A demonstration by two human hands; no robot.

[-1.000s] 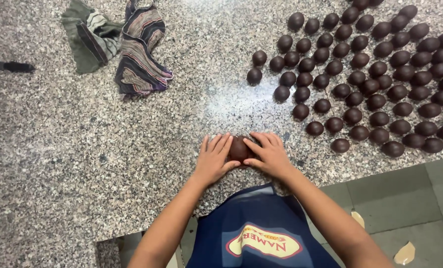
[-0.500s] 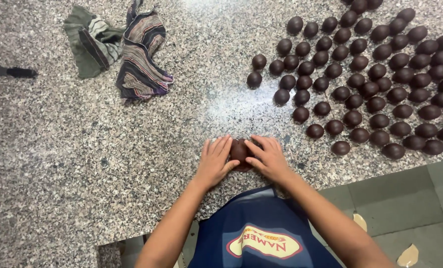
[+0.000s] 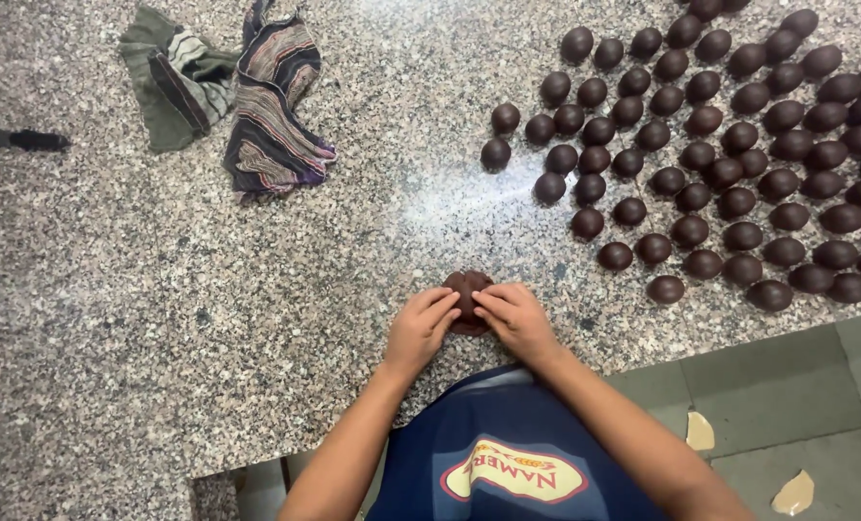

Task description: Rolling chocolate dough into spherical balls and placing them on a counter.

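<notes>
At the near edge of the granite counter (image 3: 160, 338), the left hand (image 3: 419, 330) and right hand (image 3: 513, 318) press curled fingers around one dark dough lump (image 3: 467, 289), not yet shaped. Toward the far right corner, many finished dark balls (image 3: 720, 164) lie in rows. Crumpled cloths (image 3: 247, 106) lie far left.

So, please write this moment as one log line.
left hand: on dough lump | right hand: on dough lump | counter: dark balls, cloths
</notes>
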